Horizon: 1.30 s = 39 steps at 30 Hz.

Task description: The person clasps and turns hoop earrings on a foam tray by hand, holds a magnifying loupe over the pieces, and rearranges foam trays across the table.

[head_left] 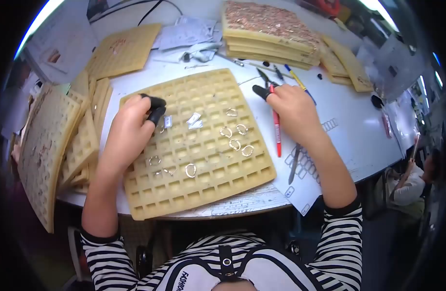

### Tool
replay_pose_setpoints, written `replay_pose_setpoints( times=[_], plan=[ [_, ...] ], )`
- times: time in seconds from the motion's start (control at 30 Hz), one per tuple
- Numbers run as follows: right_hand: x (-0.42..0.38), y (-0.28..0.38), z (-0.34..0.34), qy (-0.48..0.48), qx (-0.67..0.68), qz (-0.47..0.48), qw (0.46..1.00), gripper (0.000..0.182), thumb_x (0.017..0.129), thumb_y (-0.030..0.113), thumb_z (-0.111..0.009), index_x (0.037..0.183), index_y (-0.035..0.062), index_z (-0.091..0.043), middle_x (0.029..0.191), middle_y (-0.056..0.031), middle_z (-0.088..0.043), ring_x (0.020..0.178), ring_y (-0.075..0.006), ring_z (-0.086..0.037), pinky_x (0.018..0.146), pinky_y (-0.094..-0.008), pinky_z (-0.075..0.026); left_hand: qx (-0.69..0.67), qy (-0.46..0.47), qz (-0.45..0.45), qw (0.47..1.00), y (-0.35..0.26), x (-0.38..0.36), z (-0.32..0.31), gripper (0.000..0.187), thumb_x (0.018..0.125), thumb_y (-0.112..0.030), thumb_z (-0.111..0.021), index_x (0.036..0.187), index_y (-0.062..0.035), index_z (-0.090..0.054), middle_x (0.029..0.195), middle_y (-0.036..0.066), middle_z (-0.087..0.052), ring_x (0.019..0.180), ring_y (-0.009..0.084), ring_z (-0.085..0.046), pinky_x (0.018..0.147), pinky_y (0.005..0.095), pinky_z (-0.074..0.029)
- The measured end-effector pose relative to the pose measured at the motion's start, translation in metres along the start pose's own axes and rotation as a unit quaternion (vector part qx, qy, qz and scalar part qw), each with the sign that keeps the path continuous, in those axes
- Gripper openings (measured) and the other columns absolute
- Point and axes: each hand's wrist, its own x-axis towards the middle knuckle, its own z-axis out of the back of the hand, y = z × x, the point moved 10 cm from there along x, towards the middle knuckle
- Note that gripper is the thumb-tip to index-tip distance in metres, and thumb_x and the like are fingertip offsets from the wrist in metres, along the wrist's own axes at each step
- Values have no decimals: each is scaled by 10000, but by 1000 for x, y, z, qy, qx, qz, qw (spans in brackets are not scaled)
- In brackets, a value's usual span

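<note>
My left hand (130, 128), with black finger covers, is closed over the left part of a yellow pitted tray (198, 191). What its fingertips pinch is hidden; a small white tag (168, 121) is right beside them. More white tags (194, 119) lie mid-tray. Several shiny rings rest on the pits, including one ring (191, 170) near the front and another ring (247, 151) on the right. My right hand (295, 111), thumb covered in black, is closed around dark-jawed pliers (264, 76). A slim red length with white lettering (276, 128) extends below its fingers.
Stacked yellow trays (271, 51) stand at the back, the top one full of small pieces. More trays (50, 140) lean at the left. A blue-yellow pen (299, 82), a grey tweezer-like tool (294, 164) and a printed sheet (305, 186) lie to the right. Another person (409, 186) sits far right.
</note>
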Motion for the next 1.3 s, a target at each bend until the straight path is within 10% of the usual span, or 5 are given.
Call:
replay_pose_setpoints(
  times=[0.63,0.8,0.9,1.1,1.3],
  plan=[
    [-19,-63,47,-95,-5,-133,987,85,662,22,-569,738,35,-534,701,-118,-565,685,-306,-565,619,-386,-458,-39,-75,-35,996,26,6,4,329,657,124,-436,935,37,-588,796,87,-476,672,183,-460,590,279,-375],
    [-122,-242,33,-141,134,-476,858,199,790,72,-497,948,7,-598,754,-70,-605,675,-177,-591,610,-322,-479,-57,-82,-29,995,27,8,6,286,678,111,-438,908,24,-583,773,40,-438,657,125,-415,578,245,-335],
    [-200,-287,48,-298,325,-620,649,284,857,114,-466,1112,13,-537,1087,-87,-569,891,-195,-578,704,-378,-498,-78,-91,-20,993,34,9,4,275,701,105,-443,922,21,-585,785,15,-436,665,95,-396,577,237,-333],
    [-295,-361,43,-431,392,-695,422,395,905,179,-461,1270,46,-389,1323,-137,-398,1158,-324,-476,887,-543,-446,-78,-145,-50,985,37,13,15,199,837,50,-528,1011,2,-610,828,-22,-528,721,66,-438,626,214,-358],
    [-299,-412,13,-501,491,-618,356,379,925,176,-478,1278,75,-386,1254,-167,-465,1070,-341,-547,836,-513,-504,-62,-212,-52,974,54,17,29,148,851,-3,-561,988,10,-617,823,26,-535,704,112,-416,631,245,-363]
  ],
)
